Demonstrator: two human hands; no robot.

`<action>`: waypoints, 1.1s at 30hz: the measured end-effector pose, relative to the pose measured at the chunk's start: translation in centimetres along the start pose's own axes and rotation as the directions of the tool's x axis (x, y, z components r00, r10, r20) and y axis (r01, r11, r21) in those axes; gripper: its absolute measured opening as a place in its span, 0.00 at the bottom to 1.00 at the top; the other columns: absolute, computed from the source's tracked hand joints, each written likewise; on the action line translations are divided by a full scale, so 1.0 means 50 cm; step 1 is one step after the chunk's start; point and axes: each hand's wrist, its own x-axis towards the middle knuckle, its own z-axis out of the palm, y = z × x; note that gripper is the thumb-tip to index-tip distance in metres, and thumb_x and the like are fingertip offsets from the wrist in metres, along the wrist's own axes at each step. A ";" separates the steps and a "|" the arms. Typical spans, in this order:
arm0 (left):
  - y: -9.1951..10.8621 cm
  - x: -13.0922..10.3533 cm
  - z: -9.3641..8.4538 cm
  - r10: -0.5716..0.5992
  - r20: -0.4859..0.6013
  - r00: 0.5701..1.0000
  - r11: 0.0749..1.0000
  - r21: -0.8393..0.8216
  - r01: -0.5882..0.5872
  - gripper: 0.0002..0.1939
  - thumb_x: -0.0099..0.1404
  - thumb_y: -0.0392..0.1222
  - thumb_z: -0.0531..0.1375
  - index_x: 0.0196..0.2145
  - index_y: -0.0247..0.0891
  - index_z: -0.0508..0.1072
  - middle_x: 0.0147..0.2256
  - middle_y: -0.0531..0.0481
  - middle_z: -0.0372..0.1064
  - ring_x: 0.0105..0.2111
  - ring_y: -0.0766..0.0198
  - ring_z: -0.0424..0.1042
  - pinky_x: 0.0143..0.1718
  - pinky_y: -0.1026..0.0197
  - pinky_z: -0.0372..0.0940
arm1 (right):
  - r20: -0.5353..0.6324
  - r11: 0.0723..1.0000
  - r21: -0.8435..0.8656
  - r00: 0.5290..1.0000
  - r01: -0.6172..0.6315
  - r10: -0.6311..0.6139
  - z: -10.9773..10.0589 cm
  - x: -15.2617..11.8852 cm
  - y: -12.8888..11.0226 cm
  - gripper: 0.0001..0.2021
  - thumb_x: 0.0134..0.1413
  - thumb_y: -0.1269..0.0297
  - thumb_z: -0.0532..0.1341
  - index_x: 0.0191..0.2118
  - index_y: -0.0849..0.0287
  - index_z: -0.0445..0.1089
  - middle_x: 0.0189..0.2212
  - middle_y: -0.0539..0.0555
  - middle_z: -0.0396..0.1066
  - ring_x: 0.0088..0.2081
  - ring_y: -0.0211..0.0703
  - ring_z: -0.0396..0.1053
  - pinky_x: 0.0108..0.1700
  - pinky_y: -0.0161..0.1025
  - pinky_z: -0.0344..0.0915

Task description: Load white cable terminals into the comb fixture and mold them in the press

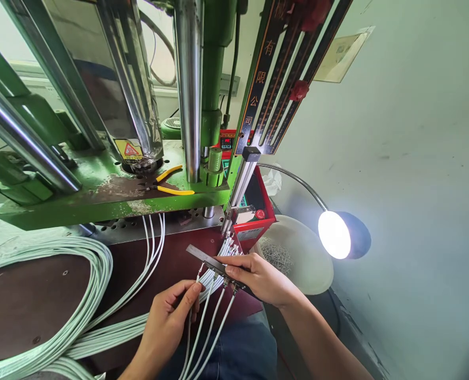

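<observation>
My left hand [174,314] pinches a white cable [189,332] close to its tip, where a small metal end [200,268] sticks up. Just to the right, my right hand [258,274] grips a flat dark metal bar [202,256], thumb on top and fingers stretched along it. Several white cables [214,319] hang from the bar's lower edge, their ends seated in it. The metal end in my left hand is close beside the bar; whether they touch I cannot tell. Behind my hands lies a bundle of cable ends [228,245] on the brown table [179,253].
A green press [111,203] with steel columns stands ahead, yellow-handled pliers [174,191] on its plate. Coiled white cables [99,264] lie at left. At right are a red control box [254,229], a white tub [317,274] of metal scraps and a lit lamp [334,235].
</observation>
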 end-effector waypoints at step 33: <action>-0.001 -0.001 0.006 0.012 -0.060 0.998 0.989 0.148 -0.003 0.18 0.58 0.56 0.61 0.24 0.38 0.72 0.19 0.56 0.62 0.21 0.67 0.56 0.23 0.66 0.53 | 0.013 0.989 -0.146 1.000 0.030 -0.029 -0.002 0.003 -0.002 0.20 0.60 0.61 0.57 0.56 0.57 0.70 0.26 0.48 0.66 0.28 0.34 0.55 0.31 0.31 0.59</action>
